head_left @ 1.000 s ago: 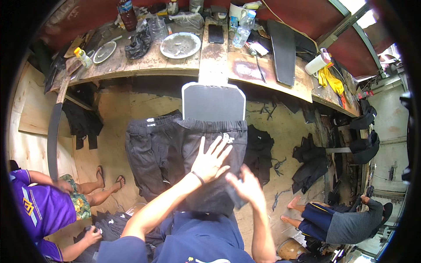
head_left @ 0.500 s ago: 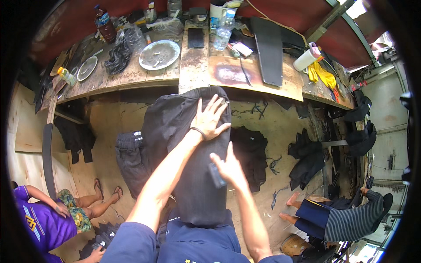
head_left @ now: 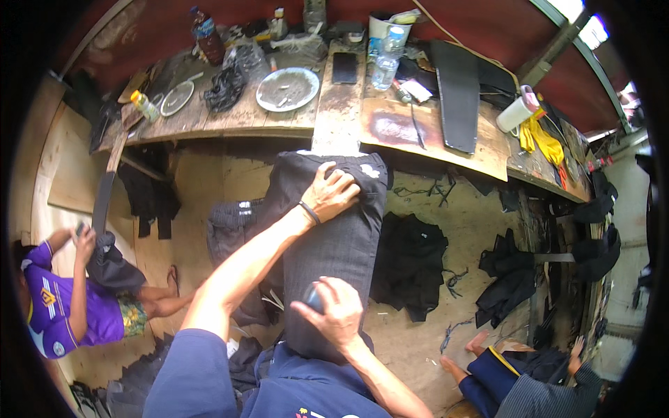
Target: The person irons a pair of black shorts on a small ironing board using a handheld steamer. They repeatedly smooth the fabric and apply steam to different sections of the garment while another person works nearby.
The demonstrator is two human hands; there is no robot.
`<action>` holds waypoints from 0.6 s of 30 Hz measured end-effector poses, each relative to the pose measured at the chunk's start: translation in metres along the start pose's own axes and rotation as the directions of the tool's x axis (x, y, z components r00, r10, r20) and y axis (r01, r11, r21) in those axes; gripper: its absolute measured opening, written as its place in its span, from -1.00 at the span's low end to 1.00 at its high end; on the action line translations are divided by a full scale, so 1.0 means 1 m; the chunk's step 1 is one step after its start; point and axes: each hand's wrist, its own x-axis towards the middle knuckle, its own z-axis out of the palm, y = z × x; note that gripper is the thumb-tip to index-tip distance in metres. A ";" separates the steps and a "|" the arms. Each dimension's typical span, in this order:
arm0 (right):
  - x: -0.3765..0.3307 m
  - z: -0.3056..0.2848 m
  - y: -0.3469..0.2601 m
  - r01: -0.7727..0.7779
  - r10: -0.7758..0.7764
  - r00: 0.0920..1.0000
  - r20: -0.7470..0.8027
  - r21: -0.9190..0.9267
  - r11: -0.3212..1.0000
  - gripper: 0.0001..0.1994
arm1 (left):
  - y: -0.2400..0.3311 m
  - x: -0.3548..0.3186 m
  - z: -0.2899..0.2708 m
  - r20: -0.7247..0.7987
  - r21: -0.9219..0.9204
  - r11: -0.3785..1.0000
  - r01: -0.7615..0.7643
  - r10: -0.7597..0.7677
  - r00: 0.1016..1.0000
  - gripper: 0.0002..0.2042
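Observation:
A black garment with a gathered waistband, looking like trousers, is stretched lengthwise in front of me, over the end of a narrow board that juts from the table. White marks show at its waistband. My left hand, a dark band on its wrist, lies near the waistband with its fingers curled into the cloth. Closer to my body, my right hand is closed round a small dark-blue rounded tool over the cloth. The tool's kind is hidden by my fingers.
The wooden table holds a plate, a phone, a water bottle and a black board. Black garments lie on the floor. One person is at the left, another at the lower right.
My left hand's flat, spread fingers have curled into the cloth. My right hand has moved from the garment's right edge onto its nearer part. The person at left has raised their hands.

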 end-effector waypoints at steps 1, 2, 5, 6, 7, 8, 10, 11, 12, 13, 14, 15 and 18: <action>-0.008 0.004 0.001 0.130 -0.121 0.983 0.137 -0.058 0.990 -0.32 | 0.003 -0.010 0.007 -0.181 -0.011 1.000 -0.012 0.010 0.983 -0.63; -0.014 0.009 0.004 0.259 -0.243 0.959 0.144 -0.108 0.960 -0.24 | 0.004 -0.017 0.014 -0.167 -0.077 0.997 0.014 -0.026 0.986 -0.61; -0.021 0.019 0.023 -0.016 0.024 0.955 0.296 -0.029 0.999 -0.21 | 0.002 -0.026 0.025 -0.192 -0.120 0.987 0.104 -0.126 0.973 -0.40; -0.019 0.020 0.028 -0.127 0.092 0.947 0.307 0.096 0.987 -0.18 | -0.003 -0.024 0.026 -0.187 -0.167 0.970 0.176 -0.207 0.960 -0.34; -0.014 0.018 0.032 0.008 -0.033 0.948 0.316 0.079 0.997 -0.19 | -0.009 -0.020 0.028 -0.160 -0.124 0.954 0.273 -0.291 0.943 -0.34; -0.007 0.017 0.033 0.084 -0.098 0.929 0.357 0.054 0.995 -0.19 | -0.017 -0.015 0.030 -0.045 -0.114 0.954 0.278 -0.285 0.958 -0.34; 0.014 0.010 0.029 0.248 -0.244 0.882 0.404 0.045 0.968 -0.20 | -0.034 -0.003 0.033 0.302 -0.187 0.910 0.370 -0.305 0.903 -0.31; 0.029 0.007 0.025 0.147 -0.153 0.856 0.495 0.051 0.988 -0.21 | -0.042 0.003 0.035 0.335 -0.179 0.923 0.342 -0.270 0.903 -0.26; 0.046 0.006 0.022 0.102 -0.129 0.848 0.514 0.080 0.992 -0.21 | -0.052 0.008 0.037 0.269 -0.155 0.936 0.316 -0.267 0.925 -0.22; 0.065 0.007 0.023 0.082 -0.133 0.869 0.477 0.128 0.988 -0.22 | -0.059 0.012 0.040 0.210 -0.132 0.948 0.289 -0.258 0.943 -0.18; 0.088 0.012 0.030 0.106 -0.142 0.895 0.422 0.108 0.989 -0.24 | -0.065 0.015 0.042 0.166 -0.160 0.943 0.290 -0.264 0.950 -0.13; 0.108 0.020 0.040 0.070 -0.073 0.876 0.477 0.024 0.997 -0.24 | -0.069 0.018 0.044 0.143 -0.138 0.954 0.265 -0.246 0.959 -0.14; 0.151 0.060 0.095 0.166 -0.144 0.902 0.407 -0.018 0.986 -0.29 | -0.074 0.020 0.047 0.328 -0.169 0.932 0.321 -0.254 0.910 -0.14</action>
